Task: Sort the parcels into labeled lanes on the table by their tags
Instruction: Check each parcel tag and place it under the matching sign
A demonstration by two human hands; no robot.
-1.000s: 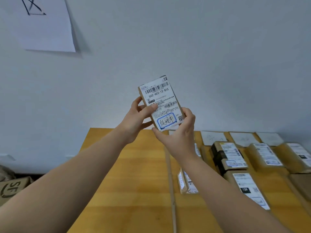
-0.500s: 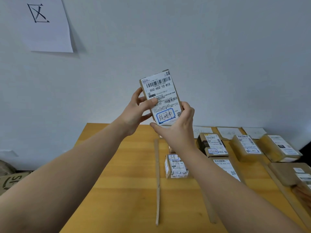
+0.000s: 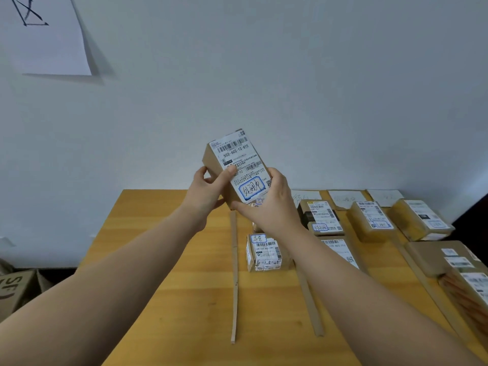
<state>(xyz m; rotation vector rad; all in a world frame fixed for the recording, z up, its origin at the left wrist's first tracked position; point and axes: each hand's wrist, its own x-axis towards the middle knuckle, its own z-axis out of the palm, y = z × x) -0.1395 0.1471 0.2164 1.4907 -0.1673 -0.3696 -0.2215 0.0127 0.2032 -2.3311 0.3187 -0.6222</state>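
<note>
A small brown parcel (image 3: 237, 165) with a white shipping label and a blue-framed handwritten tag is held up in the air above the far end of the wooden table (image 3: 184, 299). My left hand (image 3: 208, 190) grips its left side, thumb on the label. My right hand (image 3: 272, 200) holds its lower right corner. Below them a small parcel (image 3: 262, 253) lies in the first lane. More parcels lie in the lanes to the right: a dark one (image 3: 319, 216), a tan one (image 3: 369, 220) and another (image 3: 420, 219).
Thin cardboard strips (image 3: 234, 276) (image 3: 309, 299) divide the table into lanes, with paper lane labels (image 3: 346, 198) at the far edge. Larger parcels (image 3: 449, 257) sit at the right edge. A paper sign (image 3: 45, 35) hangs on the wall; a cardboard box (image 3: 15, 289) stands on the floor to the left.
The parcel has come lower and tilted, showing its brown left side. My view has shifted, bringing more of the table and the lanes into sight. Both hands keep their hold.
</note>
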